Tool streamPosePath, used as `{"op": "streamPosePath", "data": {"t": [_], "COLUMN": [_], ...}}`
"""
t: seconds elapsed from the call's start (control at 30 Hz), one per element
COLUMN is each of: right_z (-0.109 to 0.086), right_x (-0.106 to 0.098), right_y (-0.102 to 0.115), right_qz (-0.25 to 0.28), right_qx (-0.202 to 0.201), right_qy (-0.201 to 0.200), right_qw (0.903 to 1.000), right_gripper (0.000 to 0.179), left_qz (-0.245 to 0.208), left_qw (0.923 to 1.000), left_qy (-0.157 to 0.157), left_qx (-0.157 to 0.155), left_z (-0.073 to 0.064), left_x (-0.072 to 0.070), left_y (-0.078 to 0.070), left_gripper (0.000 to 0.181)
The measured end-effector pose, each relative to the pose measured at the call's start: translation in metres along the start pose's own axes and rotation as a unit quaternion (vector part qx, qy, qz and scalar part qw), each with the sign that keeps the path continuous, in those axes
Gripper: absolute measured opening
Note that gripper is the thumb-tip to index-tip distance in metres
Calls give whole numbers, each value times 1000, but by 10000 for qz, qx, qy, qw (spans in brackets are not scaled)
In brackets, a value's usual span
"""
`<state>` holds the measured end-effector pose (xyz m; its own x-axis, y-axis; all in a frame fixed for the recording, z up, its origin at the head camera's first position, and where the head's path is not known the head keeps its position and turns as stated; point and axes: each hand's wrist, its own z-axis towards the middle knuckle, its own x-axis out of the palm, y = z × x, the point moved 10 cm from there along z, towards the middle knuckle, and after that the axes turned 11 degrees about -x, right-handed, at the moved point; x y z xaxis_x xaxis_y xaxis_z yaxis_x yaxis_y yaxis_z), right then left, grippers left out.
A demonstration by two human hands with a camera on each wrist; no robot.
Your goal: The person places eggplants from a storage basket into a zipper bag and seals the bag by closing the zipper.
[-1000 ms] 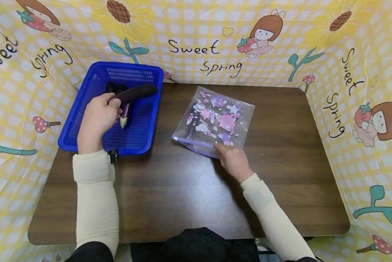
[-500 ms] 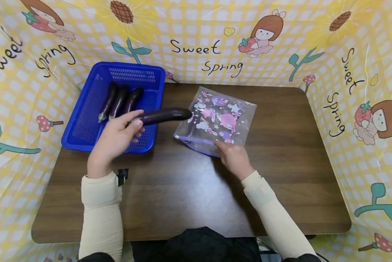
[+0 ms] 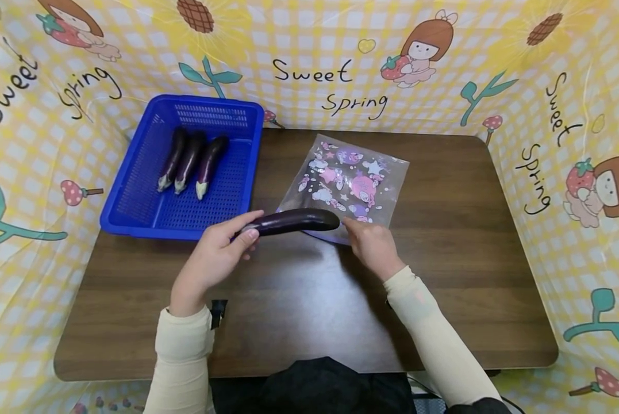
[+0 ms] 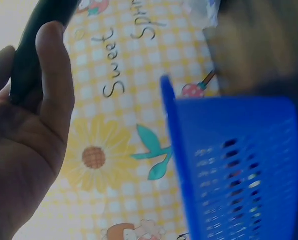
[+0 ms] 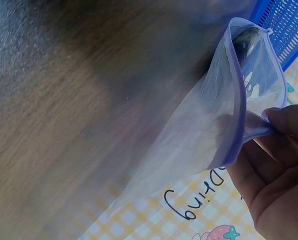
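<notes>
My left hand (image 3: 213,256) grips one end of a dark purple eggplant (image 3: 299,221), which points right across the near edge of a clear zip bag (image 3: 348,178). In the left wrist view, fingers and thumb hold the same eggplant (image 4: 41,35). Pink and purple cartoon prints cover the bag, which lies on the table. My right hand (image 3: 375,250) pinches the bag's near edge. From the right wrist, the purple-edged mouth (image 5: 239,100) of the bag gapes, with thumb and fingers at its rim. A dark shape shows at that mouth; whether it is inside cannot be told.
Left of the bag stands a blue plastic basket (image 3: 154,230) with three eggplants (image 3: 189,164) lying in it. A brown wooden table (image 3: 469,259) carries everything. Yellow checked cloth (image 3: 309,34) hangs around the back and sides.
My left hand has lifted the eggplant out of the basket and carried it right and nearer to me, to the bag's edge. My right hand keeps its hold on the bag.
</notes>
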<state>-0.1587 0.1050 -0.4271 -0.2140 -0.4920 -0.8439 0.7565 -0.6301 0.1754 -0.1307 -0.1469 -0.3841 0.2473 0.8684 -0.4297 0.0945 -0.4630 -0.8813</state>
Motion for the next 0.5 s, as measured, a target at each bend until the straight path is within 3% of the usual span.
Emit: {"op": "streamPosePath", "data": {"t": [0.2,0.5], "right_z": [1,4], "right_x": [-3,-5], "right_y": [0,0], "right_qz": [-18,105], "right_qx": [51,97], "right_qy": [-39,17], "right_qw": [10000,9999], "right_gripper": [26,24], "left_qz": [-311,-449], "left_qw": [9994,9986], "left_qy": [-79,183], "left_qx": [87,-190], "left_z": [-9,-17], "left_x": [15,46], "left_y": [11,29], "left_gripper": [37,38]}}
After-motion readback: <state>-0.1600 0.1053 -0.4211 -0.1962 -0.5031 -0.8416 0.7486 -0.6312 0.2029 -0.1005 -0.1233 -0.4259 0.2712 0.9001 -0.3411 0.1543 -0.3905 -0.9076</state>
